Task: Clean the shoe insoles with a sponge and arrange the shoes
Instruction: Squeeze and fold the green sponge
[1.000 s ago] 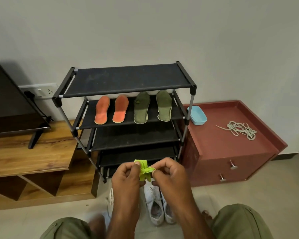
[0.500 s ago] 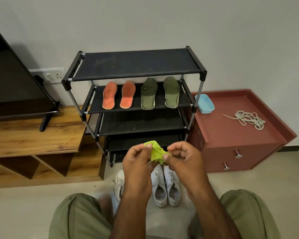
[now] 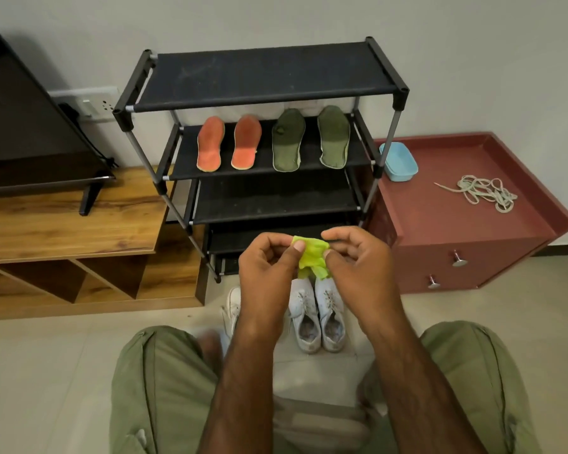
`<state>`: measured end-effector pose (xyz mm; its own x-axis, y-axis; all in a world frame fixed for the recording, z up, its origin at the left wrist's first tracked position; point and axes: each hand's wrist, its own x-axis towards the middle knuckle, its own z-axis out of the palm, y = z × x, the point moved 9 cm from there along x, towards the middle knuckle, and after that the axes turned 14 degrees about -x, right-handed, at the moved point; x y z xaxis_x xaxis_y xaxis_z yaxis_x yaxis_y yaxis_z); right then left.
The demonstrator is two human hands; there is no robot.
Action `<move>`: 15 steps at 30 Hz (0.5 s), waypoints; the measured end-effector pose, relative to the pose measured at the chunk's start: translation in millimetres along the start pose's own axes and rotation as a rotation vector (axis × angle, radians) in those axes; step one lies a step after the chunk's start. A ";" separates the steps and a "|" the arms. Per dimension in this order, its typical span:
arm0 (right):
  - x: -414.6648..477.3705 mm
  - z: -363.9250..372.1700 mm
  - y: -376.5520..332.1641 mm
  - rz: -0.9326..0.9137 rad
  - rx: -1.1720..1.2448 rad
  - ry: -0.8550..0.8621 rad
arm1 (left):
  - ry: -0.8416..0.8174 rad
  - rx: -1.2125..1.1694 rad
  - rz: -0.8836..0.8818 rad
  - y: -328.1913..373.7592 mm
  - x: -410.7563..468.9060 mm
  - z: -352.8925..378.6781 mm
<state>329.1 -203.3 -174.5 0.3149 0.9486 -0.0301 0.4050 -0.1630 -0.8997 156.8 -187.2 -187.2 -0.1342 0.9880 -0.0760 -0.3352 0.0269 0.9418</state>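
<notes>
Left hand [image 3: 266, 270] and right hand [image 3: 358, 267] meet low in front of the shoe rack [image 3: 269, 73]. Each grip is narrow, thumb and fingertips pinching the crumpled green sponge [image 3: 312, 257] from its own side. The sponge hangs between them, above a pair of white shoes [image 3: 318, 316] standing on the floor. Second shelf down: two orange insoles [image 3: 210, 145] at left, two green insoles [image 3: 333, 137] at right, lying flat side by side. The red cabinet [image 3: 456, 224] beside the rack carries a blue tub [image 3: 399, 160] and tangled laces [image 3: 486, 191].
</notes>
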 end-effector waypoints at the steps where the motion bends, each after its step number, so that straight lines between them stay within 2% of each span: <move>1: 1.1 -1.8 3.9 0.035 0.051 0.009 | 0.004 -0.049 -0.029 -2.7 -0.3 -0.2; 5: 2.6 2.4 9.5 0.072 0.106 -0.051 | 0.012 -0.155 -0.096 -12.7 -0.9 -0.5; 10: 0.2 11.9 11.9 0.125 0.185 -0.180 | -0.035 -0.111 -0.047 -7.4 1.5 0.6; 15: -0.2 12.4 8.3 0.060 0.146 -0.195 | -0.131 -0.059 -0.069 -5.6 1.5 7.0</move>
<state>321.7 -201.4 -187.4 0.1577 0.9750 -0.1564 0.2574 -0.1935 -0.9467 165.1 -184.8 -190.4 0.0126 0.9956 -0.0925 -0.3946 0.0900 0.9144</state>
